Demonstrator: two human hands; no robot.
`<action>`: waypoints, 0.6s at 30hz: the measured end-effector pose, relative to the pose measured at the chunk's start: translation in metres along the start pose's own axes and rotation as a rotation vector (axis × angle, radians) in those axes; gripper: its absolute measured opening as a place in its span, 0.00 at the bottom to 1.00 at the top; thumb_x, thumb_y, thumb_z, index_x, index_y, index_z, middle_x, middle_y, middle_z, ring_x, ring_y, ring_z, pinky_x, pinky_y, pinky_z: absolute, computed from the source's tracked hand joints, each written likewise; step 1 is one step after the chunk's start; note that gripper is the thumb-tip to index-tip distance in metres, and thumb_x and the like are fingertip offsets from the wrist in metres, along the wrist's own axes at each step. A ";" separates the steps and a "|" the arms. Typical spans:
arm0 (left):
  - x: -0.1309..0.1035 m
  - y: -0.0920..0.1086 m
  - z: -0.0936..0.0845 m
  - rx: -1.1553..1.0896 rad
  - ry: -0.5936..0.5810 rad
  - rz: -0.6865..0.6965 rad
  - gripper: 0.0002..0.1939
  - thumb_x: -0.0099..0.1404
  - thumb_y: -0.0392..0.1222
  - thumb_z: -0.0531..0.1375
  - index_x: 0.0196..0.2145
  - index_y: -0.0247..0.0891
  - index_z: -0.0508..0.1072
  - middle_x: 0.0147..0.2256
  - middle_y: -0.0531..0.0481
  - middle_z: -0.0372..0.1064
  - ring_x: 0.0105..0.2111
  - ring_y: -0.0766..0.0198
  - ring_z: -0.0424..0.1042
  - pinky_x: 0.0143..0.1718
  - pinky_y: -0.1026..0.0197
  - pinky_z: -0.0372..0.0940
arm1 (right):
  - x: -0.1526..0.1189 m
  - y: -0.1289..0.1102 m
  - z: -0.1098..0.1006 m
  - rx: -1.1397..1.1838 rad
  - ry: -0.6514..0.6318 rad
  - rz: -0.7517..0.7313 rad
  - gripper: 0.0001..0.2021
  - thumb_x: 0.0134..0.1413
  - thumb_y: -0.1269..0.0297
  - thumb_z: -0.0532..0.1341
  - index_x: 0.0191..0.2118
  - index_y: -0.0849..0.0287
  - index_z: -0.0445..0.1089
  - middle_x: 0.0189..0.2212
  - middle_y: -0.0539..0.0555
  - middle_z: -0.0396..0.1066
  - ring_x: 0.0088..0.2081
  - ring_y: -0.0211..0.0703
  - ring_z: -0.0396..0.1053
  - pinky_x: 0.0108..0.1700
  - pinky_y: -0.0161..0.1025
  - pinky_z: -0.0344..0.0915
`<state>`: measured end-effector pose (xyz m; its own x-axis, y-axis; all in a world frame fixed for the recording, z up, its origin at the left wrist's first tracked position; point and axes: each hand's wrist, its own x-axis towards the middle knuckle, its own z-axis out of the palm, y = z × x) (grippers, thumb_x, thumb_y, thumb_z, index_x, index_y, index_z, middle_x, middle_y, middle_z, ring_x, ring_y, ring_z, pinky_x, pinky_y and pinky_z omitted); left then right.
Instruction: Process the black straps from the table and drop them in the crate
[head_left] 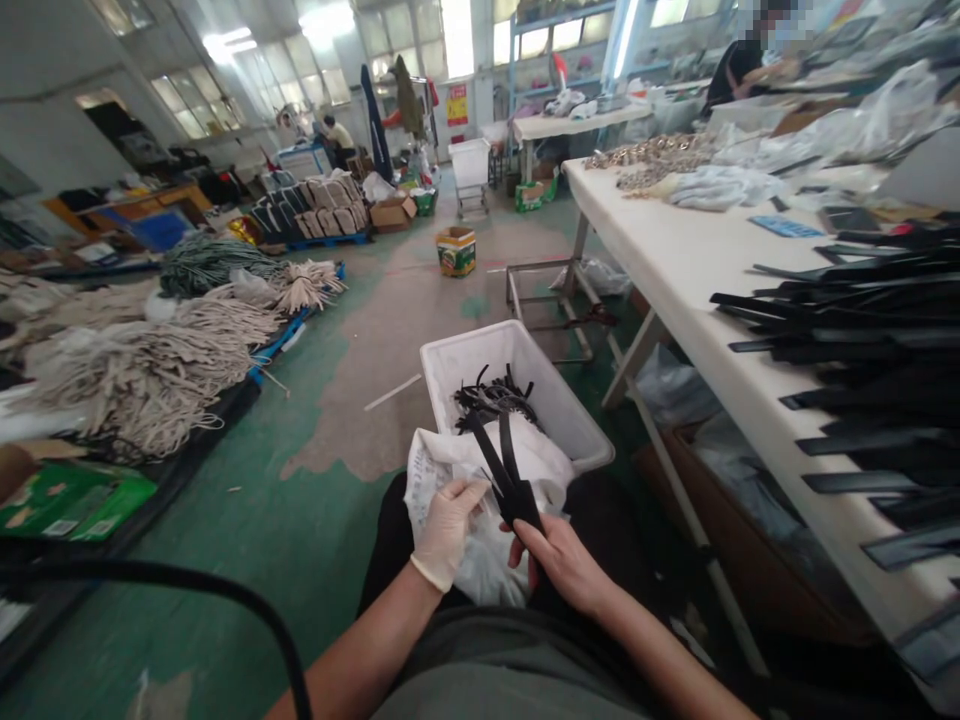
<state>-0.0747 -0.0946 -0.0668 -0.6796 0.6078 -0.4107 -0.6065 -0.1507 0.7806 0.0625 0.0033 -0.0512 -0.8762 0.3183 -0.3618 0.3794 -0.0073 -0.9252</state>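
Note:
My right hand (555, 560) is wrapped round a black strap (519, 503), whose narrow ends point away from me over the bin. Close to the strap's left edge, my left hand (450, 525), in a pale thin glove, is pinched closed; a small thin thing shows at its fingertips, too small to name. Below both hands a white plastic sack (487, 570) with print lies across my lap. Beyond my knees stands a white plastic bin (555, 400) with a heap of black strap pieces (495, 395) inside.
A white table (660, 300) on my right bears many black straps (885, 350), metal hardware and white gloves (720, 188). Beige strap bundles (150, 370) lie on a pallet to the left. A cardboard box (457, 251) stands ahead; a person (739, 70) works at the far right.

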 end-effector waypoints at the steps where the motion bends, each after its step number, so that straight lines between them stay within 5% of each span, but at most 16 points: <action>1: 0.002 0.002 0.000 -0.027 0.026 0.010 0.14 0.46 0.41 0.72 0.28 0.32 0.76 0.30 0.47 0.76 0.31 0.63 0.74 0.34 0.65 0.67 | -0.002 -0.001 -0.001 -0.025 0.014 -0.011 0.25 0.60 0.45 0.49 0.29 0.61 0.71 0.18 0.50 0.69 0.18 0.37 0.66 0.27 0.35 0.62; 5: 0.012 0.013 -0.001 -0.151 0.143 -0.040 0.15 0.44 0.38 0.72 0.30 0.34 0.74 0.30 0.50 0.76 0.29 0.64 0.74 0.33 0.64 0.68 | -0.007 0.004 -0.006 -0.051 0.089 -0.026 0.22 0.58 0.46 0.52 0.25 0.59 0.68 0.16 0.49 0.68 0.19 0.39 0.66 0.26 0.35 0.62; 10: 0.020 0.018 -0.002 -0.258 0.197 -0.158 0.09 0.55 0.37 0.67 0.33 0.36 0.71 0.29 0.50 0.74 0.28 0.64 0.74 0.32 0.61 0.70 | -0.019 0.005 -0.021 -0.052 0.238 0.009 0.20 0.54 0.45 0.55 0.23 0.56 0.61 0.15 0.47 0.65 0.15 0.36 0.62 0.19 0.34 0.57; 18: 0.021 0.024 -0.002 -0.251 0.168 -0.290 0.08 0.61 0.42 0.64 0.33 0.34 0.71 0.28 0.49 0.74 0.26 0.65 0.74 0.28 0.64 0.69 | -0.053 0.004 -0.034 0.047 0.001 0.130 0.22 0.52 0.40 0.56 0.33 0.58 0.63 0.15 0.44 0.63 0.13 0.32 0.58 0.17 0.30 0.53</action>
<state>-0.1038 -0.0868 -0.0577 -0.5115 0.5201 -0.6840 -0.8502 -0.1904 0.4909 0.1209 0.0181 -0.0317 -0.8206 0.3124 -0.4786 0.4749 -0.0933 -0.8751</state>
